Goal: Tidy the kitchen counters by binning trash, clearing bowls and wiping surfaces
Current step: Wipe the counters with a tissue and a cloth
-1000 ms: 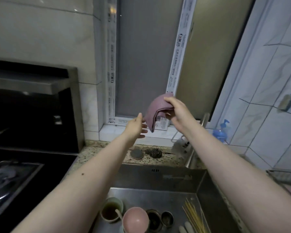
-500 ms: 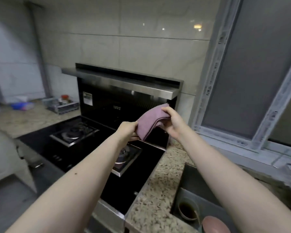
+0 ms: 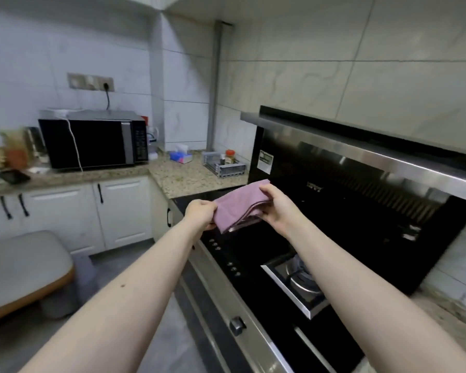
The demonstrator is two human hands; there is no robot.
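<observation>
No writing can be read: the white label (image 3: 266,161) on the black hood (image 3: 361,168) and the small logo on its glass are too blurred. Both hands hold a folded pink cloth (image 3: 240,207) in the air above the far end of the hob (image 3: 253,254). The left hand (image 3: 201,212) has its fingers curled round the cloth's near left edge; the right hand (image 3: 277,208) grips the right side, thumb on top and fingers underneath. The cloth looks soft and napped, folded into several layers with dark-lined edges showing at its lower corner. The hob is glossy black glass with a steel-framed burner (image 3: 299,281) and a row of small controls along its front edge. The hood behind it is black glass under a brushed steel canopy. Left of the hob, the desk (image 3: 189,179) is speckled granite, and it bears a wire rack (image 3: 223,165) with a red-capped jar (image 3: 229,156) and a blue tissue box (image 3: 180,156). Further left stands a black microwave (image 3: 94,140), with white cupboards (image 3: 119,211) below. The walls are pale marbled tile; the floor is grey.
</observation>
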